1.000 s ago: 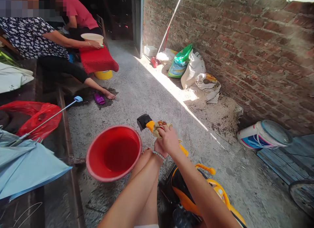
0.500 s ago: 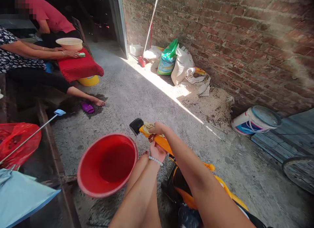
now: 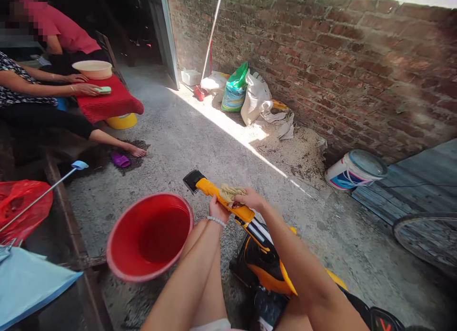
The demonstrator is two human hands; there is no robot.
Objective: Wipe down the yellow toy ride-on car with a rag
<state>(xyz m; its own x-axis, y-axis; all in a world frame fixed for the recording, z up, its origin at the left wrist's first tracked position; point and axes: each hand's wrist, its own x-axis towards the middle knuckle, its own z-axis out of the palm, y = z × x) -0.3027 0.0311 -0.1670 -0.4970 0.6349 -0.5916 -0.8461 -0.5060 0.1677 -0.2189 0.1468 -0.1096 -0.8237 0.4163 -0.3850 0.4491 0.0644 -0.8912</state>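
A yellow arm (image 3: pixel 210 188) of what looks like a toy digger points up and to the left, with a toothed black bucket (image 3: pixel 193 180) at its end. My left hand (image 3: pixel 218 210), with a pale bead bracelet at the wrist, grips this arm from below. A crumpled beige cloth (image 3: pixel 230 193) is in my right hand (image 3: pixel 253 199), pressed against the arm's upper side. Below my right forearm sits the black and yellow body (image 3: pixel 262 264) of the toy, partly hidden. The red basin (image 3: pixel 119 243), with liquid in it, stands left of my legs.
Two people sit at the upper left; one hand (image 3: pixel 87 89) holds a green thing on a red cloth (image 3: pixel 121 98). Sacks (image 3: pixel 255 98) and spilled grain (image 3: pixel 307 150) lie along the brick wall. A paint bucket (image 3: pixel 357 169) and a wheel (image 3: pixel 428 240) are at the right.
My right hand has slid with the cloth down the digger arm, away from the bucket. More of the arm and its silver rod shows. The view has shifted slightly.
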